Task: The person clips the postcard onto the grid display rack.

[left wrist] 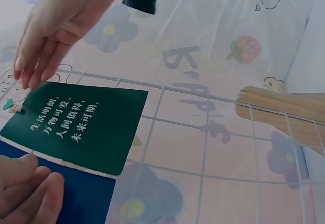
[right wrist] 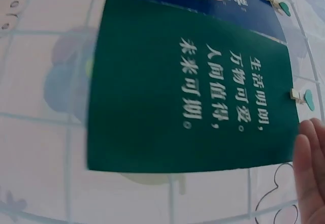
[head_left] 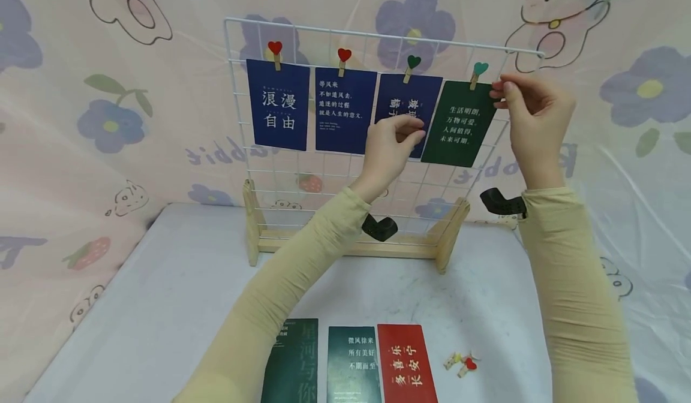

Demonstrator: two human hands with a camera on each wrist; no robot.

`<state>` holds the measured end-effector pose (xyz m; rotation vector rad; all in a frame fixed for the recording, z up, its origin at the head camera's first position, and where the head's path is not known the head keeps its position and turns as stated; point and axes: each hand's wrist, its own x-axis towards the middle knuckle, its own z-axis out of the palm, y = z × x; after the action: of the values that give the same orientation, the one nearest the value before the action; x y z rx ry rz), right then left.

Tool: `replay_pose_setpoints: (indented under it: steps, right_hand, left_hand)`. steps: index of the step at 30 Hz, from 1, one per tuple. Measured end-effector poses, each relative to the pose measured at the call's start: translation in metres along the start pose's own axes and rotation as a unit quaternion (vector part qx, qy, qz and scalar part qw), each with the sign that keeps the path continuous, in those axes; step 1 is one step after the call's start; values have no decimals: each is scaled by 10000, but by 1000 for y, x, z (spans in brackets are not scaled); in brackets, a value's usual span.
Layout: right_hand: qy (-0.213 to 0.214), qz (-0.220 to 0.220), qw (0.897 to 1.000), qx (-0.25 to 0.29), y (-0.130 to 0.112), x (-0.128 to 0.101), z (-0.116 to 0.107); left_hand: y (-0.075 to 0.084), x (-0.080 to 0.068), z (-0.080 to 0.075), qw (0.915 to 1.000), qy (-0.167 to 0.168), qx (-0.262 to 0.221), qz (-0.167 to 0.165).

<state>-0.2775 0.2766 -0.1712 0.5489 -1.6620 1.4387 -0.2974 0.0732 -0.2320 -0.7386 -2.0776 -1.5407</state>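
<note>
1. The right hand (head_left: pixel 531 112) pinches the top right corner of the green card (head_left: pixel 459 124). Its finger and thumb are pressed together on the card edge, probably to keep the card from swinging.
2. Just left of that pinch, a green clip (head_left: pixel 477 73) with a heart on top bites the card's top edge and a wire of the grid (head_left: pixel 378 34). That is why the card hangs flat against the wires.
3. The left hand (head_left: pixel 391 145) is lower and to the left of the right hand's pinch. Its fingertips curl onto the blue card (head_left: pixel 402 112) next door, where that card meets the green one. I think it holds the blue card back so the two sit side by side.
4. The green card tilts a little, with its bottom leaning toward the left hand.
5. Two more blue cards (head_left: pixel 313 106) hang further left, each under a red clip (head_left: pixel 275 52).
6. Far below both hands, three cards (head_left: pixel 351 364) lie flat on the table (head_left: pixel 162 307), with spare clips (head_left: pixel 461 362) beside them.
</note>
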Motion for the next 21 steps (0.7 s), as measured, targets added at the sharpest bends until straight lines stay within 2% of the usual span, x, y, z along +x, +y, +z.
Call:
replay_pose_setpoints:
  steps: [8,14,21]
  right_hand:
    - [-760,779,9934,348,16,-25,-11]
    - [-1273,977,9863,375,24,-52,-17]
    - [-1548,1172,9809,100,31,-82,-28]
  left_hand:
    - [-12,-19,-14,9988,-191,-428,-137]
    - [-21,-35,-28,9978,-276,-558,-243]
    - [-33,-56,-45,9955,-455,-608,-560]
